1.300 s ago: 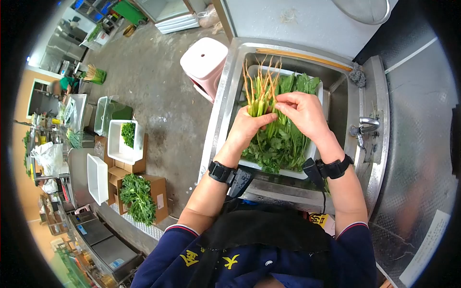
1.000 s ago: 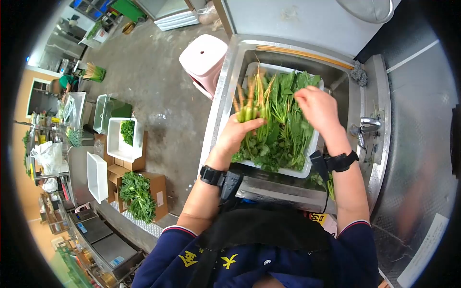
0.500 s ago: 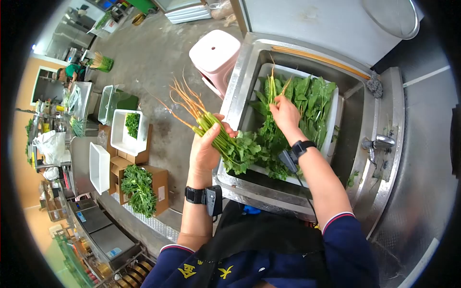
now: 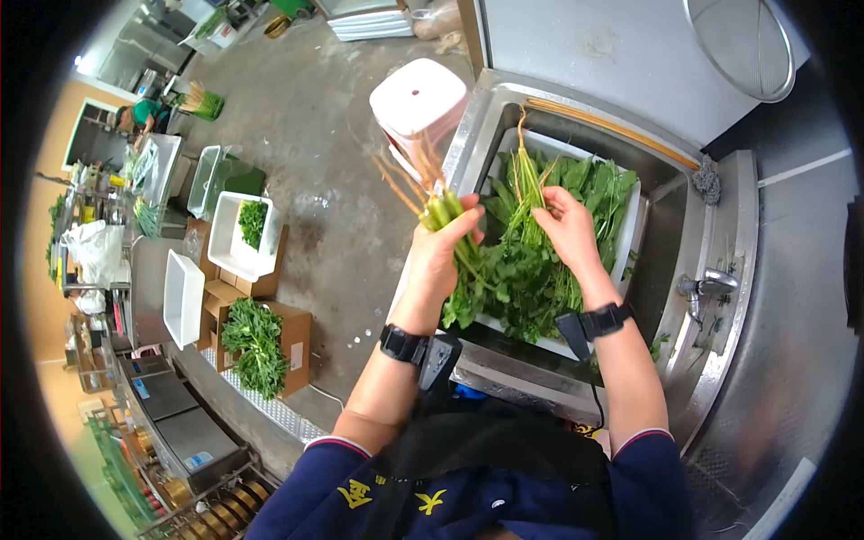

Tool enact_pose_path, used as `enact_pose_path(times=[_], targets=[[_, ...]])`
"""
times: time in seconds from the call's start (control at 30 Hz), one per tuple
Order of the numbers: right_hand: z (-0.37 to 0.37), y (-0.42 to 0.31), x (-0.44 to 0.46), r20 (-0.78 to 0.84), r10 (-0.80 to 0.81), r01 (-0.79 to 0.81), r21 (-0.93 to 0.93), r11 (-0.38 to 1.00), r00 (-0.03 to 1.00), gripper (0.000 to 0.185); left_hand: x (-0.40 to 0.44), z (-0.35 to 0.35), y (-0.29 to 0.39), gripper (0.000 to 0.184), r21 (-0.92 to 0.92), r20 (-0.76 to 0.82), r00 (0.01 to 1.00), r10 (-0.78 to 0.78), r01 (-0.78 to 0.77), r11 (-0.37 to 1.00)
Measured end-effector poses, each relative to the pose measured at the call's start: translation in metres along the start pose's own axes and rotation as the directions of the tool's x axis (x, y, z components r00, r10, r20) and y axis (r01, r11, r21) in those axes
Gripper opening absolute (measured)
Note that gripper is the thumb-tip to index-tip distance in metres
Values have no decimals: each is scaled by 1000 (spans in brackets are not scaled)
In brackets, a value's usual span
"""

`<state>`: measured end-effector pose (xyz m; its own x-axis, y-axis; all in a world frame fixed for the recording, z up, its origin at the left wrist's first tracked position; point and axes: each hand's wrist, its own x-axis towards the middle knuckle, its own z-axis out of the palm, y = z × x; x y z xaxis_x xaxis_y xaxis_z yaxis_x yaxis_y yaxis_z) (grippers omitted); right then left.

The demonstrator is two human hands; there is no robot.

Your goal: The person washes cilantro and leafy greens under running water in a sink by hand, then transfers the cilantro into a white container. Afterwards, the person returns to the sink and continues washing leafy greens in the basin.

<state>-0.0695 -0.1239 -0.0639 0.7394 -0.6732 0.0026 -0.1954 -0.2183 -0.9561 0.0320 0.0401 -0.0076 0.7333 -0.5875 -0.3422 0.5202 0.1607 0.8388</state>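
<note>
Left hand [image 4: 436, 261]: mine, closed around 1 bunch [image 4: 441, 213]; green stems between thumb and fingers, brown roots up and to the left, beyond the sink's edge, leaves down toward the tub.

Right hand [image 4: 570, 232]: mine, fingers bent, thumb and fingertips at the thin stems [image 4: 526, 184] over the tub; whether they are pinched tight, I cannot tell.

Tub [image 4: 634, 223]: 1, white, inside the metal sink [image 4: 504, 378]; filled with greens [image 4: 603, 198], broad leaves toward the far right, finer leaves nearer me.

Sticks [image 4: 612, 131]: thin, pale brown, along the sink's far rim.

Scourer [image 4: 707, 183]: 1, grey, at the far right corner.

Tap [image 4: 716, 283]: 1, right side.

Stool [image 4: 416, 94]: 1, pale pink, on the floor, left of the sink.
</note>
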Motion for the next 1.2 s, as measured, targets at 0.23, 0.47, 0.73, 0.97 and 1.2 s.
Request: enact_pose_path(times=[0.23, 0.47, 0.73, 0.97, 1.2], targets=[[0, -64, -35, 21, -98, 100, -130, 987, 995, 25, 9, 29, 2, 33, -113, 149, 989, 20, -3, 994], [-6, -58, -38, 188, 5, -2, -12, 1000, 982, 23, 10, 8, 3, 26, -95, 212, 977, -20, 41, 995], [-5, 63, 19, -30, 280, -258, -493, 831, 960, 30, -14, -37, 16, 23, -151, 165, 986, 15, 10, 988], [22, 80, 33, -39, 393, -363, -478, 800, 919, 34, -21, -40, 17, 31, -12, 104, 994, 32, -31, 999], [-47, -15, -5, 84, 228, -242, 235, 942, 970, 29, -10, -16, 9, 26, 65, 129, 991, -17, 8, 998]])
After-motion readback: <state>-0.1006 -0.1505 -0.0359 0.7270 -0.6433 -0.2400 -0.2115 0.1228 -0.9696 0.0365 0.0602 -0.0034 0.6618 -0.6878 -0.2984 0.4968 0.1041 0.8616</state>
